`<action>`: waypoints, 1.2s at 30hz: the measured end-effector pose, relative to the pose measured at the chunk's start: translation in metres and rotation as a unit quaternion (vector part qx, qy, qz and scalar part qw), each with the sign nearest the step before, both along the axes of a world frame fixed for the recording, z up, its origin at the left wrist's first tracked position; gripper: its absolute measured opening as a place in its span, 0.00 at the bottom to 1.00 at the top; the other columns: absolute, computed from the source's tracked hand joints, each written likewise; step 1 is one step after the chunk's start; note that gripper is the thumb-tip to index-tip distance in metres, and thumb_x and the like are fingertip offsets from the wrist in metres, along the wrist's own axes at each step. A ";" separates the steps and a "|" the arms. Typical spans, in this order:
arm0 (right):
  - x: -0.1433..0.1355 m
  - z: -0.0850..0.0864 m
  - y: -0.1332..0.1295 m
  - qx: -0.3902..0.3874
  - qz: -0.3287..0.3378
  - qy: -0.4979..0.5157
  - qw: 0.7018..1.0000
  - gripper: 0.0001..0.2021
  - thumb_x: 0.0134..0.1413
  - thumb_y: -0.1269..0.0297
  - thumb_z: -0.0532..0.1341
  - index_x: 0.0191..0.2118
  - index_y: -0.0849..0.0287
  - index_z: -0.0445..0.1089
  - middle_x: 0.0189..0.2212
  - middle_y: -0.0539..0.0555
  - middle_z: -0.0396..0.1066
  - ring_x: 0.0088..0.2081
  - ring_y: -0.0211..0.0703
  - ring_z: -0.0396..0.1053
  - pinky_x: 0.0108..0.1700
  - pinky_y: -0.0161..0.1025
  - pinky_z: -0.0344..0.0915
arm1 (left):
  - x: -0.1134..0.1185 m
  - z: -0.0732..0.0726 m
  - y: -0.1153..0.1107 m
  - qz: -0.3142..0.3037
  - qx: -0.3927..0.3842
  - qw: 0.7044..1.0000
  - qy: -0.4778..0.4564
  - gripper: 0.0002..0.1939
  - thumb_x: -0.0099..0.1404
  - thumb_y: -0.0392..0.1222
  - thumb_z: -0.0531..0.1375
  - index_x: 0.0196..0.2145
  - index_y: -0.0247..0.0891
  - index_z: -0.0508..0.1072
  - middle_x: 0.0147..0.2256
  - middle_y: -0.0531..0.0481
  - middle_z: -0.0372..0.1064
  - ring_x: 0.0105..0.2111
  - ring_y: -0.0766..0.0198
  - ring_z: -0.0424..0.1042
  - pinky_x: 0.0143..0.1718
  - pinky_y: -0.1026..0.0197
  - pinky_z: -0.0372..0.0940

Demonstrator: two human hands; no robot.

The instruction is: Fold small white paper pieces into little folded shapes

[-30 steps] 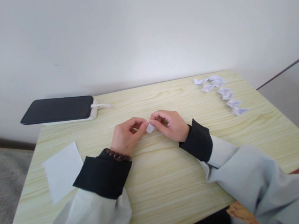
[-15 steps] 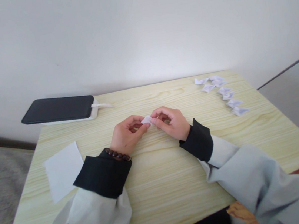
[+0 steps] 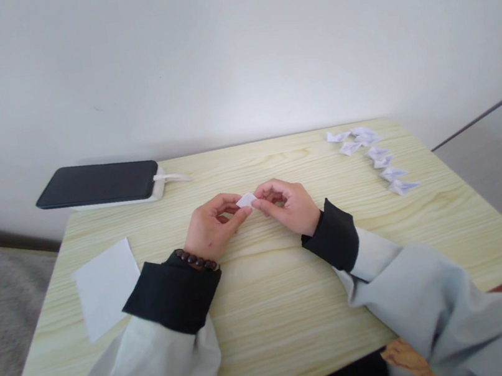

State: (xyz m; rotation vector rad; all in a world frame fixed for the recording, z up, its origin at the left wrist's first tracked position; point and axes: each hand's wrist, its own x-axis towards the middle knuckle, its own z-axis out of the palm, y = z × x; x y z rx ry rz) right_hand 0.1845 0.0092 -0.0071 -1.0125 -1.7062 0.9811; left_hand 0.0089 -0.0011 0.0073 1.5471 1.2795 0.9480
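We pinch a small folded paper (image 3: 246, 199)
Our left hand (image 3: 211, 226) and right hand (image 3: 292, 208) grip its edges over the surface (image 3: 274, 310), well apart from the folded pieces (image 3: 392, 174) at right.

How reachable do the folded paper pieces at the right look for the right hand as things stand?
Probably yes: only tabletop shows between the right hand and those folded paper pieces, though that hand's fingertips pinch a small paper.
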 end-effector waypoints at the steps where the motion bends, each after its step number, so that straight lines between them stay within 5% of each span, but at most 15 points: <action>1: 0.000 0.000 0.000 -0.006 0.000 0.006 1.000 0.08 0.50 0.60 0.62 0.34 0.60 0.68 0.27 0.50 0.72 0.25 0.33 0.67 0.29 0.32 0.65 | 0.000 0.001 0.000 -0.002 0.005 1.000 0.002 0.22 0.49 0.53 0.65 0.36 0.34 0.71 0.29 0.48 0.73 0.19 0.71 0.64 0.19 0.68 0.61; 13: 0.000 0.000 0.000 -0.010 0.016 -0.004 1.000 0.08 0.50 0.62 0.61 0.34 0.60 0.67 0.26 0.50 0.71 0.25 0.32 0.67 0.28 0.30 0.64 | -0.001 0.001 -0.001 -0.002 0.021 0.999 0.040 0.21 0.49 0.53 0.65 0.35 0.34 0.73 0.27 0.49 0.72 0.20 0.70 0.64 0.20 0.68 0.60; 20: 0.001 0.002 -0.001 0.036 0.002 -0.039 0.999 0.06 0.52 0.62 0.60 0.34 0.59 0.68 0.25 0.48 0.69 0.24 0.31 0.65 0.27 0.30 0.63 | 0.002 0.003 -0.001 0.035 0.018 0.999 -0.028 0.19 0.53 0.53 0.62 0.35 0.34 0.73 0.29 0.48 0.71 0.24 0.67 0.67 0.18 0.67 0.64; 36: -0.002 0.008 -0.006 0.179 -0.041 -0.213 0.960 0.09 0.57 0.64 0.57 0.30 0.60 0.72 0.25 0.51 0.71 0.26 0.33 0.66 0.31 0.31 0.61 | 0.001 0.000 -0.001 0.021 0.064 0.995 0.080 0.12 0.57 0.48 0.60 0.32 0.35 0.75 0.30 0.48 0.73 0.24 0.67 0.69 0.21 0.68 0.63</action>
